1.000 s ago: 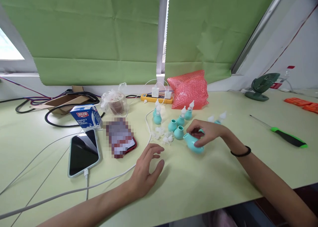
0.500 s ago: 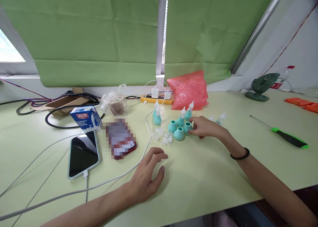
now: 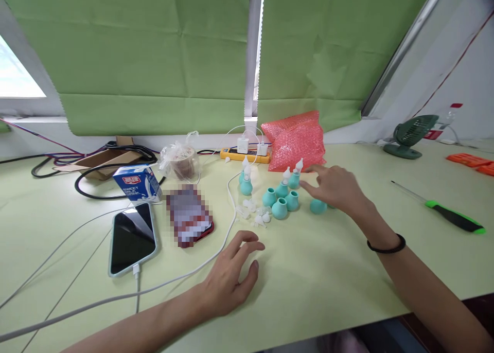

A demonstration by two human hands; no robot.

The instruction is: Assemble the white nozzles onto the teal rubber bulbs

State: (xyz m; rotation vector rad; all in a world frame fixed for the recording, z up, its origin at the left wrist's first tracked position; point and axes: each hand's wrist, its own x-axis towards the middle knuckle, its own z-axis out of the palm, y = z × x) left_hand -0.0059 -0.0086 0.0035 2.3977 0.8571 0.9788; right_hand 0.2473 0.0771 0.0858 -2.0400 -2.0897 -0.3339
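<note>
Right hand [image 3: 335, 188]: fingers spread, empty. The teal rubber bulb [image 3: 292, 200] it gripped a second ago now stands released at its 9 o'clock. Left hand [image 3: 231, 273]: loosely open, unmoved on table [image 3: 309, 286].

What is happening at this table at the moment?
A person is at a pale green table with a group of small teal bulbs, some fitted with white tips. The right hand hovers open just above the bulbs, in front of a pink bubble-wrap bag, and holds nothing. The left hand rests on the table nearer the person, empty. A phone and a milk carton lie to the left.
</note>
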